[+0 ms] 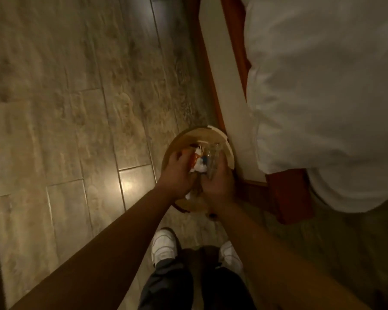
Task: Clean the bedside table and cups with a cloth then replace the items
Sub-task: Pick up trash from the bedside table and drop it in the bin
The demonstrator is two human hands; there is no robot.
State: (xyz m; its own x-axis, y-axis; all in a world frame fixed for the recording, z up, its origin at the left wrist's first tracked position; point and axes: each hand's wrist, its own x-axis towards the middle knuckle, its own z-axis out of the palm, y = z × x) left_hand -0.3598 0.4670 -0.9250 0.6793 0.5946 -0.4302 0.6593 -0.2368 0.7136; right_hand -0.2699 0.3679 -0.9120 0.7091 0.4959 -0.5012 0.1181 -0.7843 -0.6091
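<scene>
A clear glass cup [211,158] is held above the round wooden bedside table [230,157], between the two hands. The right hand [218,183] is wrapped around the cup from the right and below, its fingers curled against the glass wall. The left hand [177,171] is curled around a white cloth [198,163] bearing orange and blue marks; the cloth is pressed against the left side of the cup and appears partly pushed into it, though the blur prevents this from being settled. A loose end of the cloth is seen hanging below, between the wrists. The two hands are set close together, almost touching, directly over the table top. The table is placed just beside the wooden bed frame [285,198], on which a white bedcover [323,86] is spread. A tiled floor [76,108] is observed to the left. White shoes [162,245] and dark trousers [188,285] are visible below the table.
</scene>
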